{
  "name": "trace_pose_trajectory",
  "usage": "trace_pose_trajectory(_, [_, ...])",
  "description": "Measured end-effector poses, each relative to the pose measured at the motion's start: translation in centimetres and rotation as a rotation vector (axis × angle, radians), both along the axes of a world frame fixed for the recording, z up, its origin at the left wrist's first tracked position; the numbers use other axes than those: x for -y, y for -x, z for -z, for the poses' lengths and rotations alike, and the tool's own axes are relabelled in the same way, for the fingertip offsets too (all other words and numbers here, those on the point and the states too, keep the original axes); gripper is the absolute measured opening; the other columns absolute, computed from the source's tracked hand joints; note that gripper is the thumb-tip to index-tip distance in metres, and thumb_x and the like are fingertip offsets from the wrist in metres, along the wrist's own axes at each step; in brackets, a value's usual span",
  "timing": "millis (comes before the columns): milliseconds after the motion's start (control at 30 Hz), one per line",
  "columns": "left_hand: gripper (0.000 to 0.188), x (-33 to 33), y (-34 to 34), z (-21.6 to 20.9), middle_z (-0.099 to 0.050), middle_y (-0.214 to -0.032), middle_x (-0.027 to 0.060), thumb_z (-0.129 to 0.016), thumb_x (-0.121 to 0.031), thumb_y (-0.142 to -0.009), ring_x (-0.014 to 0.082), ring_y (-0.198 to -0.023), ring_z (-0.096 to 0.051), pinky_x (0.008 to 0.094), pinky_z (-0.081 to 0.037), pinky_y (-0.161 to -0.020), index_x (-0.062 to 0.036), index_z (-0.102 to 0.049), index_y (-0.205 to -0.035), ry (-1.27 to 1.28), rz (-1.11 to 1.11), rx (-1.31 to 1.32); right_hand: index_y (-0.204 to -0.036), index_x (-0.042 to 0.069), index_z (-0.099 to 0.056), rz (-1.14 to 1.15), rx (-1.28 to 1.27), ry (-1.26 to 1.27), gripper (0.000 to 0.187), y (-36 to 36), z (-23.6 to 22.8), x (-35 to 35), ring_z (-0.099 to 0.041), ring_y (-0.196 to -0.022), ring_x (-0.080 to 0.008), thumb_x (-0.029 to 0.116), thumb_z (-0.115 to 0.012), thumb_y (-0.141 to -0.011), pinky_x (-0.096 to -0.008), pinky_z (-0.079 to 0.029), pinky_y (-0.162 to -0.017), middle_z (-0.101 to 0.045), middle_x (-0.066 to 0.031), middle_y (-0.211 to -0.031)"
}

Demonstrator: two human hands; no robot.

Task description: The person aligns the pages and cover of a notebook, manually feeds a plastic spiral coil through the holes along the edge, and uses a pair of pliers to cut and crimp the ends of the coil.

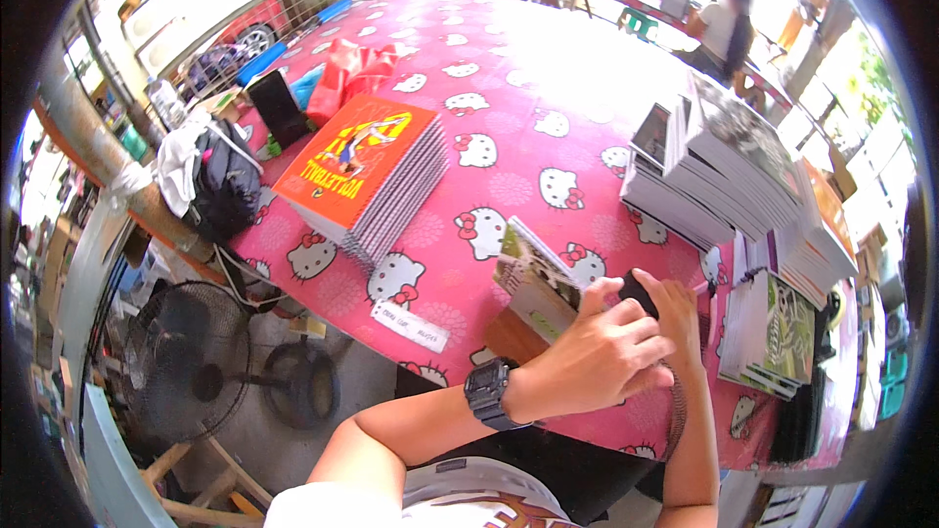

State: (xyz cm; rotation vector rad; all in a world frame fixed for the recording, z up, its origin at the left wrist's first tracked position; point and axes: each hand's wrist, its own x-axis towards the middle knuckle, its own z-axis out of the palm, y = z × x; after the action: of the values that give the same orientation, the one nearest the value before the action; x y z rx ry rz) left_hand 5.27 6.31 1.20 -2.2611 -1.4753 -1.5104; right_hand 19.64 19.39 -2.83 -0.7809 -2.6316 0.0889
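My left hand (606, 347), with a black watch on its wrist, reaches across in front of my body, fingers curled in front of my right hand. What those fingers hold, if anything, is hidden. My right hand (673, 313) is closed around a small black object (638, 291), whose kind I cannot make out. A dark, ridged, coil-like strip (677, 406) hangs beside my right forearm. Just left of my hands, a booklet with a green photo cover (538, 274) stands tilted. A brown flat piece (515, 334) lies below it.
A stack of red spiral notebooks (362, 161) stands left on the pink patterned tablecloth (514, 196). Stacked grey-covered books (738, 132) and green-covered booklets (773, 332) sit right. A white labelled strip (411, 326) lies near the edge. A fan (191, 362) stands below left. A person (724, 29) sits far off.
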Motion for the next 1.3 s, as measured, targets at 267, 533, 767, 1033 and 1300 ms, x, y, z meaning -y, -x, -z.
trace_pose_trajectory(267, [0.027,0.8,1.8,-1.1,-0.060,-0.091,0.0035,-0.067,-0.034,-0.081,0.0193,-0.091,-0.057,0.0397,-0.036,-0.088,-0.0125,-0.061,-0.097,-0.109,-0.107,0.079,-0.125,0.006,-0.053,0.058,-0.007,0.374,0.055,-0.8,-1.0,1.0,-0.053,-0.091,-0.0325,0.010,-0.067,-0.072,-0.0428,-0.042,-0.082,-0.058,-0.0145,-0.096])
trace_pose_trajectory(533, [0.039,10.1,18.4,-1.0,-0.058,-0.077,0.0108,-0.081,-0.031,-0.067,0.0277,-0.069,-0.057,0.0395,-0.046,-0.064,-0.0031,-0.057,-0.080,0.200,-1.196,0.002,-0.122,0.008,-0.055,0.101,-0.227,0.293,0.052,-1.5,0.4,-1.2,-0.048,-0.115,-0.0296,0.017,-0.071,-0.073,-0.0396,-0.038,-0.096,-0.052,-0.0148,-0.126])
trace_pose_trajectory(767, [0.036,10.5,19.9,-1.0,-0.065,-0.069,0.0167,-0.078,-0.030,-0.069,0.0292,-0.062,-0.064,0.0377,-0.048,-0.059,0.0026,-0.065,-0.075,0.604,-1.162,0.138,-0.133,0.013,-0.047,-0.112,-0.010,0.545,0.068,-0.6,0.8,-2.0,-0.035,-0.130,-0.0346,0.027,-0.074,-0.072,-0.0443,-0.026,-0.108,-0.038,-0.0191,-0.140])
trace_pose_trajectory(1033, [0.034,10.8,20.0,-0.7,-0.064,-0.065,0.0178,-0.076,-0.028,-0.072,0.0297,-0.058,-0.063,0.0384,-0.047,-0.056,0.0043,-0.066,-0.073,0.601,-1.112,0.111,-0.126,0.011,-0.049,-0.190,0.184,0.411,0.086,-2.0,1.1,-2.6,-0.040,-0.121,-0.0356,0.030,-0.084,-0.050,-0.0454,-0.029,-0.105,-0.041,-0.0144,-0.135])
trace_pose_trajectory(1300, [0.030,10.3,16.6,-2.3,-0.063,-0.108,0.0136,-0.074,-0.023,-0.077,0.0262,-0.097,-0.059,0.0342,-0.045,-0.084,-0.0038,-0.066,-0.098,0.051,-1.067,0.104,-0.106,0.007,-0.052,0.179,0.111,0.423,0.071,-2.0,1.9,-1.9,-0.043,-0.116,-0.0367,0.035,-0.085,-0.051,-0.0445,-0.037,-0.098,-0.045,-0.0185,-0.122])
